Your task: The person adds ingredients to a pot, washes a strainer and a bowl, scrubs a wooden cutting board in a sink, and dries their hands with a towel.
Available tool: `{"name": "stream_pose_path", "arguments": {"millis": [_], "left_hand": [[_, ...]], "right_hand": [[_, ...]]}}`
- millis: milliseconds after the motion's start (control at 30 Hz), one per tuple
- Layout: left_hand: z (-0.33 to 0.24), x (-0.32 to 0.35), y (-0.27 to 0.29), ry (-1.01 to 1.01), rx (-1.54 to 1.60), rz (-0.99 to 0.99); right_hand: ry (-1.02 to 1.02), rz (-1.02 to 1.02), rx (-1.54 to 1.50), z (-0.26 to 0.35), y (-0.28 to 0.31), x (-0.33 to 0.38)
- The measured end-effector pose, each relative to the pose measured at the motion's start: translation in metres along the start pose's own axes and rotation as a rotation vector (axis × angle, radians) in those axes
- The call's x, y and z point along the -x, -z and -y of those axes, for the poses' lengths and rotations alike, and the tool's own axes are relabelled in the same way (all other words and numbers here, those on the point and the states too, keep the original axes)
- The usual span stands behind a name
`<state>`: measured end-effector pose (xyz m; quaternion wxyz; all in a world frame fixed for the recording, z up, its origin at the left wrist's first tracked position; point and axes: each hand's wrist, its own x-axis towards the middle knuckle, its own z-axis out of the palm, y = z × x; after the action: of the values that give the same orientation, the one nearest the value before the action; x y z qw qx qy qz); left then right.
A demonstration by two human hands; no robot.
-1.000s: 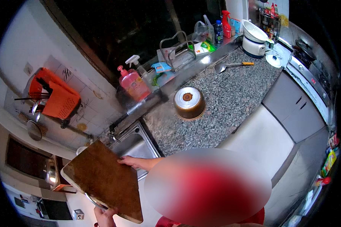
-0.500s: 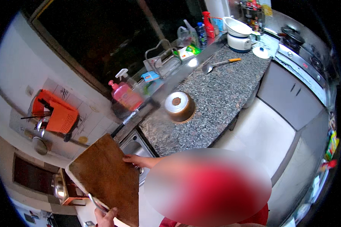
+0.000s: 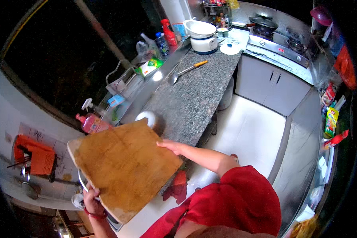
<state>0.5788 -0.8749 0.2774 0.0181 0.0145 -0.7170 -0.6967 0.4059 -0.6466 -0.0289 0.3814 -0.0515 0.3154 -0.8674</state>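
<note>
The wooden cutting board [image 3: 125, 168] fills the lower left of the frame, lifted clear and tilted above the sink area, not yet set down on the granite counter [image 3: 194, 95] that runs toward the upper centre. The right hand [image 3: 169, 145] grips the board's right edge near the frame centre. The left hand [image 3: 92, 201] clasps the lower-left edge at the bottom left, fingers curled around it, so carrying is in progress and placement remains.
</note>
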Motion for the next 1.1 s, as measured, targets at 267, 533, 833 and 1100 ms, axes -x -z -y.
{"name": "stream_pose_path", "arguments": {"millis": [267,533,833,1100], "left_hand": [[0.006,-0.111,-0.213,0.082,0.352,0.367],[0.117,-0.179,-0.342,0.013,-0.611,0.774],[0.266,-0.19,-0.304,0.62,-0.254,0.364],[0.272,-0.235,-0.382,0.68,-0.077,0.338]], "right_hand": [[0.237,-0.096,-0.284,0.131,0.108,0.121],[0.547,-0.305,-0.228,0.301,0.186,0.215],[1.031,-0.491,-0.164,0.524,0.264,0.237],[1.227,-0.436,-0.119,0.701,0.296,0.217]]}}
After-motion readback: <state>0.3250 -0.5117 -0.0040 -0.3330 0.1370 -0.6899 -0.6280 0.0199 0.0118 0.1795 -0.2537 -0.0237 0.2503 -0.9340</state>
